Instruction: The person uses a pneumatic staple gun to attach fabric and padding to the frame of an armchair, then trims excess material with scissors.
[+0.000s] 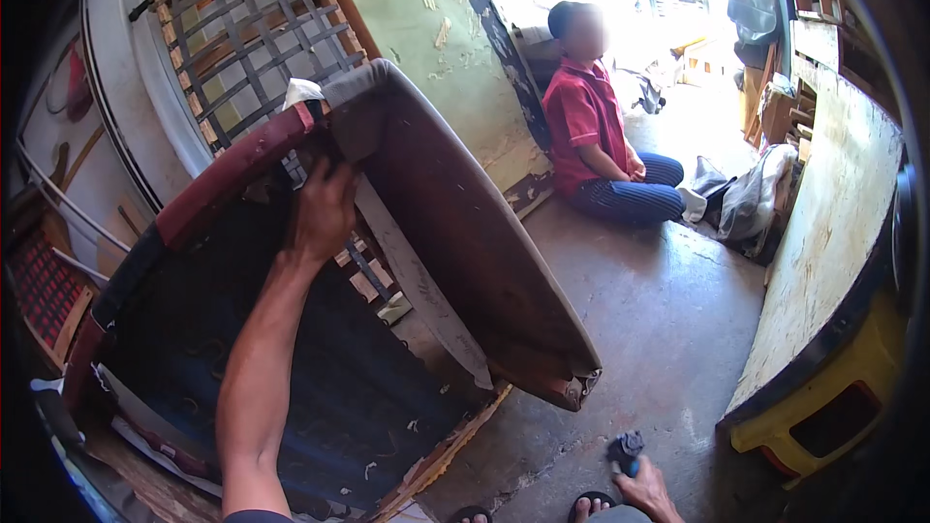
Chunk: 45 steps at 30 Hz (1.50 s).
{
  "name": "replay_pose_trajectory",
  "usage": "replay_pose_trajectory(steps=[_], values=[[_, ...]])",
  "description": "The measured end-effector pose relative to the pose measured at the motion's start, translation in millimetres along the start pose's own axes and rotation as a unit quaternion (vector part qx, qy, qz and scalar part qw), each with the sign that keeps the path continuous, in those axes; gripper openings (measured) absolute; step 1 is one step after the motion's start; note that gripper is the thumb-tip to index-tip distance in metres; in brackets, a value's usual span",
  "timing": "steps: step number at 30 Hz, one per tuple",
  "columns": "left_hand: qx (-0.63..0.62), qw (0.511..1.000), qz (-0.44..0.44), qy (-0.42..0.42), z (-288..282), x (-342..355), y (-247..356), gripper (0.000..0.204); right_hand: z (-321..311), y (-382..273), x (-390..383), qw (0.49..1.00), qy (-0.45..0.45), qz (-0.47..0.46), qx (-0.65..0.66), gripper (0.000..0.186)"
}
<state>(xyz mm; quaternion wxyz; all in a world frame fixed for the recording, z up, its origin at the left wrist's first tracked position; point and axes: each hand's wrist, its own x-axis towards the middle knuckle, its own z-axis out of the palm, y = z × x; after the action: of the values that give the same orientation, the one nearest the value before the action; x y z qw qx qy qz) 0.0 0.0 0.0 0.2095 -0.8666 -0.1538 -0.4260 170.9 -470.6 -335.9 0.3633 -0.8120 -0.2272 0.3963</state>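
Observation:
My left hand [325, 203] reaches into the top of an upholstered furniture frame [223, 160], its fingers curled on the dark inner edge beside a maroon padded rim. A flap of brown, grey-edged upholstery [465, 242] stands out to the right of it. Dark backing fabric [184, 320] with visible springs lies below my arm, partly hidden by it. At the bottom right my right hand [647, 492] grips a small dark tool [628, 450] with a blue part, held low over the concrete floor [688, 320].
A person [581, 107] in a red shirt sits on the floor against a peeling green panel [426, 29]. A webbed frame [247, 19] stands behind. To the right are a pale board [814, 261], a yellow plastic stool [823, 397], bags [756, 189] and wood scraps.

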Motion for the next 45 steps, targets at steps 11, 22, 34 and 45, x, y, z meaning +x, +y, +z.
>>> replay_pose_trajectory(steps=[11, 22, 34, 45], values=[[-0.042, 0.996, 0.061, -0.049, -11.7, 12.5, -20.0, 0.019, 33.4, -368.8, 55.6, 0.865, -0.08, -0.422, 0.258, 0.02], [-0.061, 0.995, 0.055, -0.053, -11.7, 14.3, -17.0, 0.026, 65.5, -426.4, 80.6, 0.841, -0.098, -0.43, 0.315, 0.017], [-0.064, 0.995, 0.071, -0.039, -9.8, 12.9, -19.2, 0.031, 61.1, -417.7, 77.6, 0.846, -0.11, -0.427, 0.298, 0.016], [-0.054, 0.996, 0.058, -0.046, -12.1, 13.3, -14.3, 0.023, 74.7, -389.1, 91.1, 0.844, -0.098, -0.431, 0.303, 0.02]])
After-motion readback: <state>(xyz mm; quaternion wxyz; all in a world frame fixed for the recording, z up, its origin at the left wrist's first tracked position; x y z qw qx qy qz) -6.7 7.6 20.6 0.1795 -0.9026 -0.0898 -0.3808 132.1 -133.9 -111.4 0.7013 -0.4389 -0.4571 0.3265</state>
